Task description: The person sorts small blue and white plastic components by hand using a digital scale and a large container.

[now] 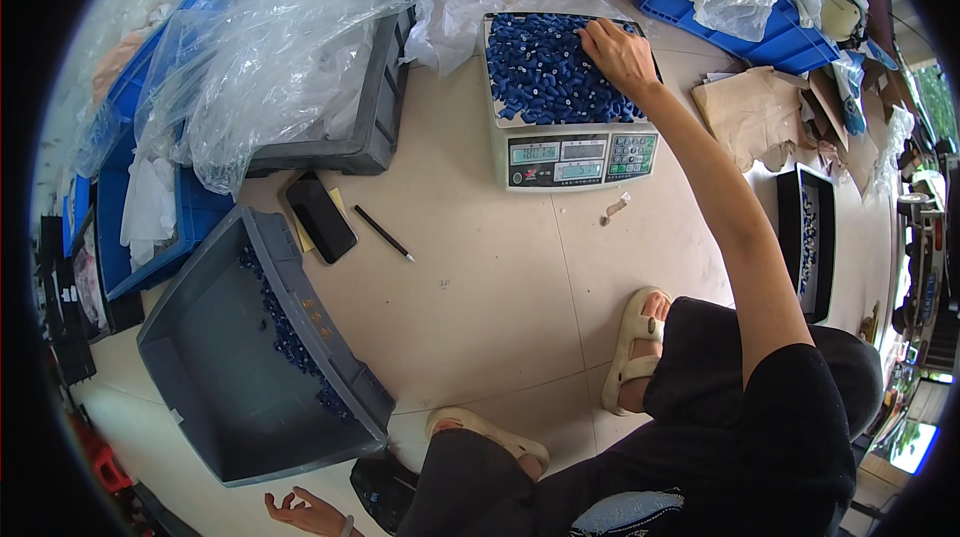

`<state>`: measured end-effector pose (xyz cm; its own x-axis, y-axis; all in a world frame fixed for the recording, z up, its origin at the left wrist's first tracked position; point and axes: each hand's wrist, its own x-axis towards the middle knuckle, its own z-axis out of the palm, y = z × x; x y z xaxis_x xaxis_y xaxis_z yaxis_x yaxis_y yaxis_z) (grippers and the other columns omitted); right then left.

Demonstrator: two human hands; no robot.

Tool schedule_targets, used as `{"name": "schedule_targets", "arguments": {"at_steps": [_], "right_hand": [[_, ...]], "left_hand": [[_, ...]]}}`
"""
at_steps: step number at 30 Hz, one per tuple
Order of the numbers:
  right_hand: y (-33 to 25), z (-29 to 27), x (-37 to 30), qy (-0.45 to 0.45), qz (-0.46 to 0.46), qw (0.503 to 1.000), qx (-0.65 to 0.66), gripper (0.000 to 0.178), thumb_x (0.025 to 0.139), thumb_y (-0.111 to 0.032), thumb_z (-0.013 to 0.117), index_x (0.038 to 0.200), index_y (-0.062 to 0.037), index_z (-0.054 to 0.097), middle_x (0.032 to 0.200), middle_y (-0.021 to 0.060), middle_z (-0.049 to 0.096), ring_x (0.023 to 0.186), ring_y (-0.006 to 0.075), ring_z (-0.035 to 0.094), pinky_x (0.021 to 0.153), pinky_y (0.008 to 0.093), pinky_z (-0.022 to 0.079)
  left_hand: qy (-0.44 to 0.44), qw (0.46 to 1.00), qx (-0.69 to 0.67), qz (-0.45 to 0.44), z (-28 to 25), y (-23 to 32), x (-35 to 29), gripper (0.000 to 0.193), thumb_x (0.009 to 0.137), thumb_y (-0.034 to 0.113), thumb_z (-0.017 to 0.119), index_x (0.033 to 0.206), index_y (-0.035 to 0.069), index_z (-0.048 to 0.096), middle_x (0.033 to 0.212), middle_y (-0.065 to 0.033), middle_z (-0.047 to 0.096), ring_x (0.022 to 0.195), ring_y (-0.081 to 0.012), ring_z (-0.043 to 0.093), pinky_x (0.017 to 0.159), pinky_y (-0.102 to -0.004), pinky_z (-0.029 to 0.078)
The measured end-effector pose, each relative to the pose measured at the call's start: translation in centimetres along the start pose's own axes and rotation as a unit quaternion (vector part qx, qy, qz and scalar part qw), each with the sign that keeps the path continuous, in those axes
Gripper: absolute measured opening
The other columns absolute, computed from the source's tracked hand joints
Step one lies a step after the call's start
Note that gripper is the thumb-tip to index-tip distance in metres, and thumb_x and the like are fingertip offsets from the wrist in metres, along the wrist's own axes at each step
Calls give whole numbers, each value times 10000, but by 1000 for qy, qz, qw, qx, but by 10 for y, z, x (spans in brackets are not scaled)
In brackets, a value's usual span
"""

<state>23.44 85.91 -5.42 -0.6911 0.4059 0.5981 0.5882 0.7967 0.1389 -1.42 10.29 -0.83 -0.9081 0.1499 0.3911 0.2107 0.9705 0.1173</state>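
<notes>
At the far side, a counting scale (pixel 572 175) carries a heap of small dark-blue plastic pieces (pixel 545 72) on its tray. My right hand (pixel 618 55) reaches over the heap's right half, fingers bent down and close together at the pieces. What the fingertips hold, if anything, is hidden. My left hand (pixel 310 515) hangs low at the bottom left with its fingers loosely curled and apart, holding nothing. It is nearest to a tilted grey plastic bin (pixel 230 377), where more blue pieces (pixel 290 337) lie along the right wall.
A black phone (pixel 320 217) lies on yellow paper, beside a black pen (pixel 384 233). Clear plastic bags (pixel 280 47) cover a dark grey crate (pixel 385 87). A blue crate (pixel 740 22) and brown cardboard (pixel 750 112) stand far right. A black tray (pixel 820 287) with small pieces sits right.
</notes>
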Motion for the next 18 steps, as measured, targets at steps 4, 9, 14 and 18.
{"name": "schedule_targets", "arguments": {"at_steps": [4, 9, 14, 18], "right_hand": [[5, 3, -1, 31, 11, 999, 33, 229, 880, -226, 603, 722, -63, 575, 710, 82, 601, 605, 284, 627, 506, 367, 508], [8, 1, 2, 79, 72, 987, 118, 262, 882, -201, 596, 697, -18, 569, 714, 160, 599, 606, 361, 595, 535, 416, 476], [20, -12, 12, 88, 300, 938, 147, 375, 881, -269, 572, 647, 23, 590, 602, 224, 551, 546, 347, 568, 554, 408, 436], [23, -35, 33, 116, 449, 848, 256, 429, 893, -324, 518, 632, 5, 604, 539, 123, 576, 473, 192, 564, 471, 341, 435]], "left_hand": [[-12, 1000, -4, 4, 2, 4, 5, 452, 898, 150, 549, 1292, 9, 378, 1294, -150, 452, 829, -202, 571, 523, -262, 475], [-10, 1000, -4, 8, 0, 1, 7, 447, 894, 129, 554, 1287, 9, 379, 1292, -148, 454, 832, -205, 572, 540, -269, 472], [-7, 1000, 5, 20, 7, -23, 7, 443, 890, 110, 553, 1285, 7, 380, 1298, -148, 457, 833, -207, 573, 546, -275, 461], [-5, 1000, 2, 5, 8, -21, 8, 433, 898, 146, 552, 1277, 11, 392, 1294, -142, 466, 832, -208, 577, 596, -297, 469]]}}
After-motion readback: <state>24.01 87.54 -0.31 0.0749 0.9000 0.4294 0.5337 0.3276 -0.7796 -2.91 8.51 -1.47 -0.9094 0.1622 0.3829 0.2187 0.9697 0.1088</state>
